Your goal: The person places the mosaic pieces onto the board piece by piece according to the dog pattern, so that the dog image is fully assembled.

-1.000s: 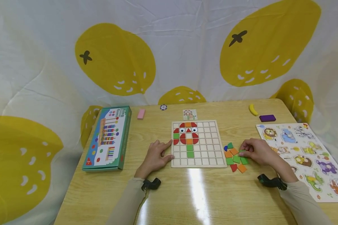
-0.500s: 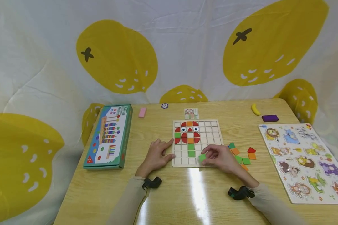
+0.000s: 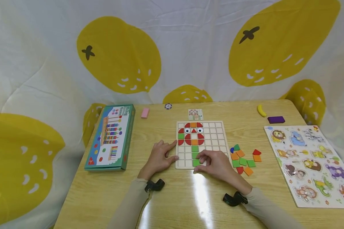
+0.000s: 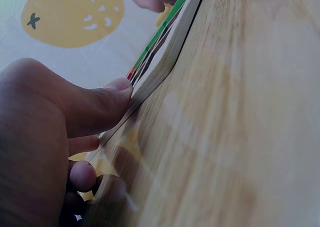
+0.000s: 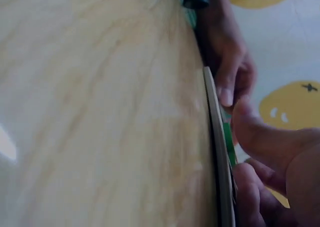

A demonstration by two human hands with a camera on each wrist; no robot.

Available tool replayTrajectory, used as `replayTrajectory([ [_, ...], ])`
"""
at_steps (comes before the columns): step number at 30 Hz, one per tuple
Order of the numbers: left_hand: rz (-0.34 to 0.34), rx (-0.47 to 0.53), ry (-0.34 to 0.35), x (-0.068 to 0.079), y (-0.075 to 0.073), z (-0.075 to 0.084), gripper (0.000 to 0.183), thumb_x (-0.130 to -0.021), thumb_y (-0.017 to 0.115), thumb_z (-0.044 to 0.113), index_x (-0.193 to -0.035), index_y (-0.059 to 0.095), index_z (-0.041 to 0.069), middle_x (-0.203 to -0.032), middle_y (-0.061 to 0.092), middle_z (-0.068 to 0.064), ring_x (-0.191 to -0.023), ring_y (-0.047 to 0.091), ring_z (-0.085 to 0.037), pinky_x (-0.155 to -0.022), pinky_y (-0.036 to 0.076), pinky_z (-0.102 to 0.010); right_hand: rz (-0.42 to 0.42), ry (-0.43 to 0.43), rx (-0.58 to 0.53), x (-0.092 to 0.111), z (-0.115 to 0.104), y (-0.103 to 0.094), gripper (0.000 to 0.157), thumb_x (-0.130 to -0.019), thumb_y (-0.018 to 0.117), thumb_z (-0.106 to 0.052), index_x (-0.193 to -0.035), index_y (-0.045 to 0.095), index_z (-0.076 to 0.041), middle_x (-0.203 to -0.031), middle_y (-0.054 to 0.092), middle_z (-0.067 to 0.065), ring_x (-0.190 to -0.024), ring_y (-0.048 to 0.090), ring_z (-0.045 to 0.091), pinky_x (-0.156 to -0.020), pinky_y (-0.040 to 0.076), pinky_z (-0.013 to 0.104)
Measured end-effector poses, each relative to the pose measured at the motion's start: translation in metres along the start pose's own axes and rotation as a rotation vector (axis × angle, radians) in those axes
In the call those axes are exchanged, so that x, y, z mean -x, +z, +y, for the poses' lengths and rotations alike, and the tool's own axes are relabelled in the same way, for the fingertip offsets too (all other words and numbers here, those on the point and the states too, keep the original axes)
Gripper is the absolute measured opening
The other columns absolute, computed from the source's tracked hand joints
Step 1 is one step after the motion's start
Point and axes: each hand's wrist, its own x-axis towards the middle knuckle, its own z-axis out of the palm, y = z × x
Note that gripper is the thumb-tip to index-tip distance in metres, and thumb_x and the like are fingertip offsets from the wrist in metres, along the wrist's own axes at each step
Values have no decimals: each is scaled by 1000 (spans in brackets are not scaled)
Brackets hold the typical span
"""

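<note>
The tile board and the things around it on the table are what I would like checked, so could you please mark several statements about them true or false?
1. The board lies between the box and the animal puzzle. True.
2. All the loose tiles are green. False: the loose tiles also include orange, red and blue ones.
3. The left hand's grip touches the board's left edge. True.
4. The banana lies to the left of the picture card. False: the banana lies to the right of the picture card.
5. Three green tiles form a column reaching the board's bottom row. True.
6. The pink block lies on the board. False: the pink block lies on the table, near the box.
</note>
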Motion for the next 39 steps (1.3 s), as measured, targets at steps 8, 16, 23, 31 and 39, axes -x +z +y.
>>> replayTrajectory([
  [8,-5,-13,-2,0,2,-3,69,-87,70,51,-147,49,25,-65,41,9,-71,31,-11,-77,25,-33,-12,-24,31,0,2,0,18,-75,87,-31,-87,74,-26,-73,59,-22,-59,49,-3,-55,42,20],
  [16,5,-6,5,0,1,-2,68,-86,72,48,-145,51,22,-64,41,8,-71,33,-12,-77,26,-34,-45,-10,26,-2,0,-1,19,-76,86,-33,-90,75,-26,-73,59,-21,-59,49,-2,-55,42,20],
  [23,2,1,7,0,2,-1,68,-86,71,48,-146,51,22,-64,42,8,-70,32,-12,-77,26,-34,-34,-2,-66,2,7,-3,18,-77,86,-25,-91,75,-24,-76,61,-18,-60,52,1,-55,44,21],
  [31,12,16,7,2,0,1,68,-85,74,45,-145,52,20,-64,42,8,-70,32,-13,-77,26,-35,-30,-12,-43,1,5,-1,15,-77,86,-24,-86,74,-24,-74,60,-18,-60,51,0,-55,44,20],
  [39,-8,6,-2,1,-1,1,68,-86,72,46,-146,51,21,-65,42,8,-71,33,-13,-78,26,-35,-32,-54,-132,8,30,-46,21,-80,83,-23,-99,75,-15,-82,66,-11,-66,58,6,-58,48,23],
])
